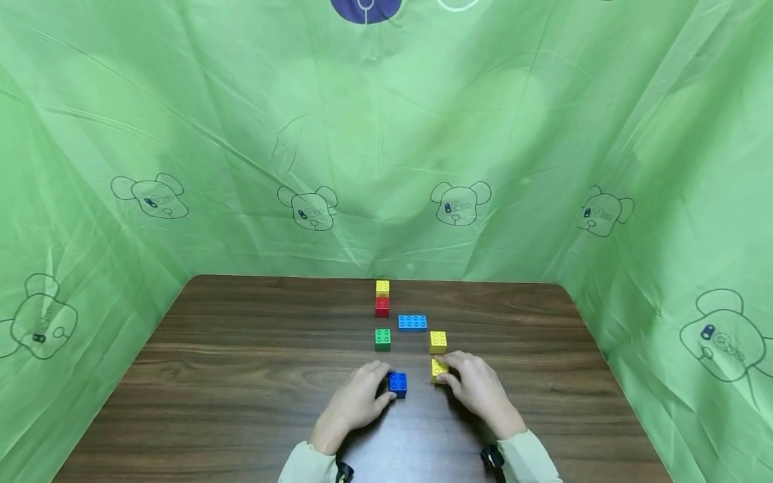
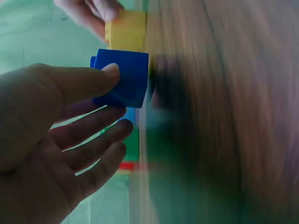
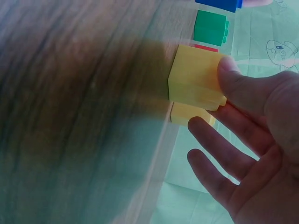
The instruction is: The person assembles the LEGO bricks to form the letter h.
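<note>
At 1 tabletop, 2 hands pinch 2 of 7 blocks.

Only illegible lettering, on green cloth

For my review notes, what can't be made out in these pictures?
- Right wrist: dark blue square plastic brick, cut off by the top edge.
- Right wrist: red plastic brick, mostly hidden behind the held yellow square plastic brick.
- Left wrist: brown wood-grained tabletop, blurred.
- Head: lettering on the green fabric backdrop, too small to read.
</note>
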A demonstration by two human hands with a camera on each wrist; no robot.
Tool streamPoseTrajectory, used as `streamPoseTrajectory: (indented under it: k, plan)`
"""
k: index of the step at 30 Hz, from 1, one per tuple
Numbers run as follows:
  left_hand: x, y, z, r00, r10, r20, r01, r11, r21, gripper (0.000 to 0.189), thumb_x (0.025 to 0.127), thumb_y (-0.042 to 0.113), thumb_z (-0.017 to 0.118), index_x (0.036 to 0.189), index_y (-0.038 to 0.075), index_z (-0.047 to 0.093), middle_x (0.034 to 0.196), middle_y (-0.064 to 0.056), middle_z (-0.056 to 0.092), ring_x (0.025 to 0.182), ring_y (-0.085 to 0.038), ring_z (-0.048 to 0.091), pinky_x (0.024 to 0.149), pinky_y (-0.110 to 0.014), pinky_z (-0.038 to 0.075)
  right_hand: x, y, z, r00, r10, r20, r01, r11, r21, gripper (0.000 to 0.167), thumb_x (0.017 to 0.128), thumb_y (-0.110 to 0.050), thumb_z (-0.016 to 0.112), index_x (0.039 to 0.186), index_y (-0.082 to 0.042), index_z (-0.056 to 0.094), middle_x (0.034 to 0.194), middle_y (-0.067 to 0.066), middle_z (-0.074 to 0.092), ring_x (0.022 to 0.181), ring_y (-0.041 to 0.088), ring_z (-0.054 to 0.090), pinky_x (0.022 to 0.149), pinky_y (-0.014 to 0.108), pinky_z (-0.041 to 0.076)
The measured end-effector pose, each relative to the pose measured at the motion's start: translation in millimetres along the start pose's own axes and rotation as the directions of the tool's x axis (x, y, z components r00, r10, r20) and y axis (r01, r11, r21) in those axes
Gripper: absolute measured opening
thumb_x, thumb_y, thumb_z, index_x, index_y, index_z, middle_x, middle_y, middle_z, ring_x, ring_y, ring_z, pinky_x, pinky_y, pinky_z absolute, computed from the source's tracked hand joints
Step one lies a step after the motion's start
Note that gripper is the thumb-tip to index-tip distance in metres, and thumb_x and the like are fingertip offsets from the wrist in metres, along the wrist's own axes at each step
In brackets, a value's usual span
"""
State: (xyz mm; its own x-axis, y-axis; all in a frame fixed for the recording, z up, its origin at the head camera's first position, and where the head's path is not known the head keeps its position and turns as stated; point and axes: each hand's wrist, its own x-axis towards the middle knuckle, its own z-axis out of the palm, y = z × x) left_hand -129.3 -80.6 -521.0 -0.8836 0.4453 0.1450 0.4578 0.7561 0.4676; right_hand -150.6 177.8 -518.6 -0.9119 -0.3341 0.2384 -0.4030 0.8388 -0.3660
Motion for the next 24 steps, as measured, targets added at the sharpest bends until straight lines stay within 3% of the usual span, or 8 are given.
streamPoseTrajectory:
  k: [5, 12, 19, 24]
  plan:
    - [-0.9, 11.7, 5.2, 0.999, 0.043, 0.003, -0.043, 0.999, 0.0, 0.032, 0.092, 0.024, 0.075, 0.118, 0.008, 0.066, 0.11, -0.003, 0.068, 0.103, -0.018, 0.066, 0.092, -0.037, 0.055, 1.3, -2, -1, 0.999, 0.043, 0.019, -0.043, 0.998, 0.034, 0.027, 0.086, -0.022, 0.082, 0.111, -0.015, 0.078, 0.11, 0.002, 0.075, 0.102, 0.023, 0.072, 0.087, 0.043, 0.058]
    - [1.1, 11.3, 11.1, 0.998, 0.057, -0.01, -0.057, 0.998, 0.039, 0.032, 0.089, 0.023, 0.077, 0.116, 0.007, 0.069, 0.107, -0.001, 0.068, 0.101, -0.017, 0.064, 0.091, -0.035, 0.055, -1.0, 1, -1, 0.999, 0.035, 0.011, -0.036, 0.999, 0.04, 0.03, 0.085, -0.021, 0.083, 0.113, -0.015, 0.077, 0.111, 0.002, 0.075, 0.101, 0.023, 0.073, 0.085, 0.042, 0.059]
    - [7.6, 5.6, 8.6, 0.998, -0.024, 0.053, 0.026, 0.999, -0.042, 0.04, 0.081, 0.027, 0.083, 0.115, 0.01, 0.074, 0.105, 0.003, 0.06, 0.096, -0.012, 0.053, 0.086, -0.033, 0.051, -1.7, 1, -2, 0.999, 0.035, 0.011, -0.035, 0.999, 0.034, 0.03, 0.086, -0.022, 0.082, 0.115, -0.014, 0.077, 0.113, 0.003, 0.075, 0.102, 0.023, 0.073, 0.084, 0.043, 0.059]
    - [9.2, 3.7, 9.8, 0.996, -0.051, 0.076, 0.051, 0.999, -0.003, 0.041, 0.079, 0.033, 0.083, 0.114, 0.012, 0.076, 0.103, 0.005, 0.06, 0.094, -0.01, 0.054, 0.087, -0.035, 0.051, -2.9, -1, -1, 0.999, 0.05, 0.014, -0.051, 0.998, 0.029, 0.031, 0.087, -0.022, 0.081, 0.117, -0.015, 0.076, 0.115, 0.003, 0.074, 0.104, 0.024, 0.072, 0.086, 0.045, 0.058]
